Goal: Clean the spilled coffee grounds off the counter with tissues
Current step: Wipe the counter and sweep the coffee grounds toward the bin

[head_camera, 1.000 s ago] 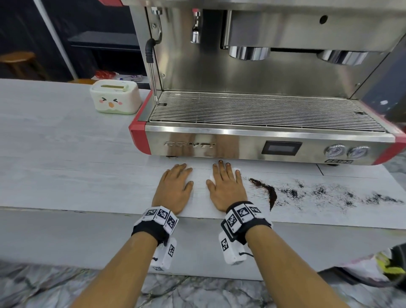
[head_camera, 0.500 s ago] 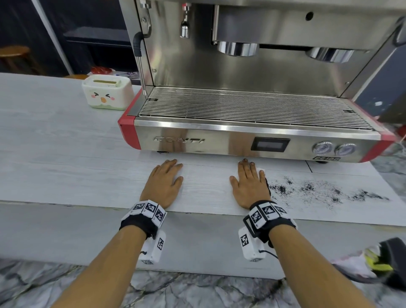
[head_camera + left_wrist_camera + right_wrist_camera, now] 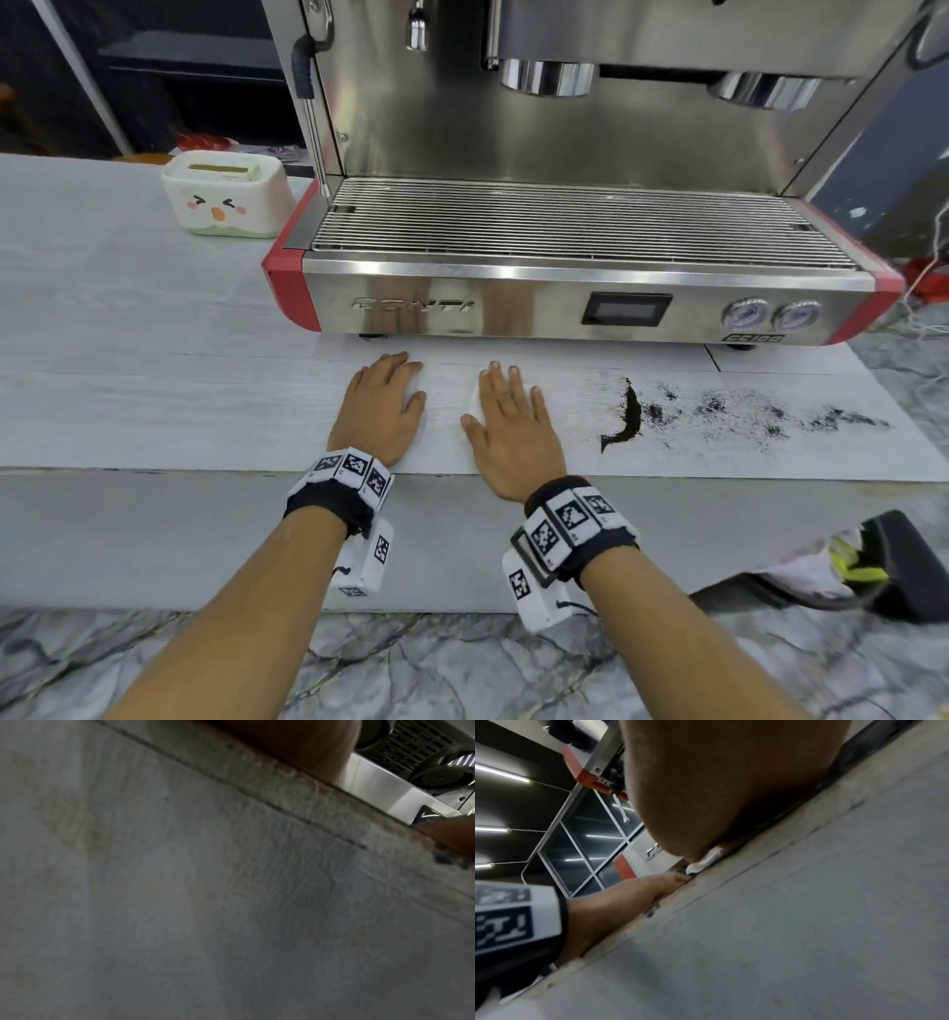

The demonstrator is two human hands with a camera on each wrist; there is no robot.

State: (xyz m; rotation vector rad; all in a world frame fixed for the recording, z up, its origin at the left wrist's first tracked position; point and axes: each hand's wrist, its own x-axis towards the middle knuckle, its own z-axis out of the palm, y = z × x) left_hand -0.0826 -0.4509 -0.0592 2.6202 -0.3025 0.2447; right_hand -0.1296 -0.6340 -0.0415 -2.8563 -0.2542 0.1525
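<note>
Spilled coffee grounds (image 3: 744, 411) lie scattered over the white counter (image 3: 154, 401) right of my hands, with a dark curved ridge of grounds (image 3: 630, 413) at their left end. My right hand (image 3: 508, 390) lies flat, fingers straight, pressing a white tissue (image 3: 472, 403) onto the counter a short way left of that ridge. In the right wrist view the tissue (image 3: 706, 860) peeks from under the palm. My left hand (image 3: 390, 380) rests flat on the counter beside it and holds nothing.
A steel and red espresso machine (image 3: 565, 308) stands just beyond my fingertips. A white tissue box with a cartoon face (image 3: 223, 198) sits at its left. A dark bin with a bag (image 3: 847, 570) stands below the counter's front edge at the right.
My right hand slid right with the tissue to the grounds half a second ago, then came back left, leaving the grounds pushed into a ridge. The left hand stayed put.
</note>
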